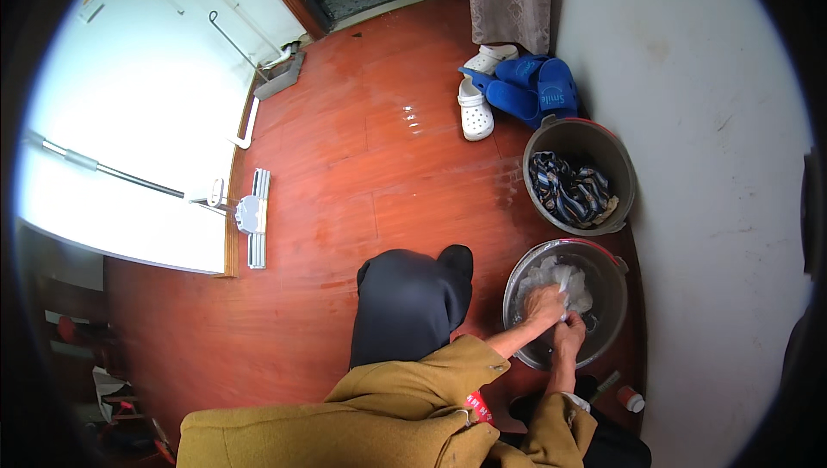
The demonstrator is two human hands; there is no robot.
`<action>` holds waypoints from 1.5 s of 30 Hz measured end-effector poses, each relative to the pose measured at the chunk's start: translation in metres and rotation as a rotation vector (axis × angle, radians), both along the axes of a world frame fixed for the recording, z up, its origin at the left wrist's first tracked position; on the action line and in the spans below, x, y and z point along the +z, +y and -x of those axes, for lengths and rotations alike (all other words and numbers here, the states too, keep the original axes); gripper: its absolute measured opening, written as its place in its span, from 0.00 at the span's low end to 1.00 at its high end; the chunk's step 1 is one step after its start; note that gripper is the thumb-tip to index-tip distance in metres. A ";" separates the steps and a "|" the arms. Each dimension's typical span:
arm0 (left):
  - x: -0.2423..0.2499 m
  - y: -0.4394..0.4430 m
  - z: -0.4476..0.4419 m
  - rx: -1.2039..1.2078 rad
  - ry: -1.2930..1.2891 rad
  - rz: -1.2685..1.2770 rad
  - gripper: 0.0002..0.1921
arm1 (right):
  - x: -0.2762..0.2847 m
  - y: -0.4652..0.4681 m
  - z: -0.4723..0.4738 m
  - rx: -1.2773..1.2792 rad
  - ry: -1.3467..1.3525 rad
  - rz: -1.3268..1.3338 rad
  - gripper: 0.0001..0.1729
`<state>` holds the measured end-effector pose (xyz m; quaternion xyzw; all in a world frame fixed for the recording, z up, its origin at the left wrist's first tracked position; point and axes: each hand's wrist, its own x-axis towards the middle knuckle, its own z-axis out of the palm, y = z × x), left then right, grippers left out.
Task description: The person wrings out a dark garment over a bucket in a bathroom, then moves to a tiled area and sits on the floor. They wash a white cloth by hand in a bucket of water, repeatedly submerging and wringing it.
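A dark bucket (pixel 611 332) stands on the floor at the lower right, with a whitish, translucent wet cloth (pixel 585 284) inside it. My left hand (pixel 544 305) is over the bucket, closed on a gathered part of this cloth. Close beside it, nearly touching, my right hand (pixel 570 333) pinches the white cloth's edge. The fingertips partly hide what lies between the two hands. Water seems to lie in the bottom of the bucket, and a small dark item under my hands is too unclear to name.
A second bucket (pixel 621 164) with patterned dark fabric (pixel 562 190) stands just beyond. Blue slippers (pixel 555 90) and white clogs (pixel 477 113) lie past it. The wall (pixel 704 209) runs along the right. A flat mop (pixel 257 217) leans at left; a small red-and-white bottle (pixel 630 399) lies near the bucket.
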<state>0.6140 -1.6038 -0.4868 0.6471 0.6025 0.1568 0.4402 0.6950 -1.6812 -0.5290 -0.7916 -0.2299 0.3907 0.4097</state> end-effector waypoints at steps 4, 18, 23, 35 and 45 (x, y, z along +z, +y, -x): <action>0.050 0.006 0.000 -0.026 -0.158 -0.157 0.11 | 0.050 0.003 -0.005 -0.062 0.002 -0.172 0.04; 0.134 0.024 0.009 -0.171 -0.532 -0.211 0.11 | 0.130 -0.005 -0.014 -0.468 0.104 -0.555 0.05; 0.102 0.038 0.022 -0.241 -0.232 -0.195 0.14 | 0.111 -0.008 -0.019 -0.506 0.037 -0.391 0.03; 0.014 0.012 0.026 -0.433 0.274 0.133 0.15 | 0.024 0.001 0.002 0.048 0.123 0.115 0.24; -0.040 0.009 0.018 -0.340 0.298 0.303 0.16 | -0.007 0.010 0.009 0.156 0.190 0.328 0.34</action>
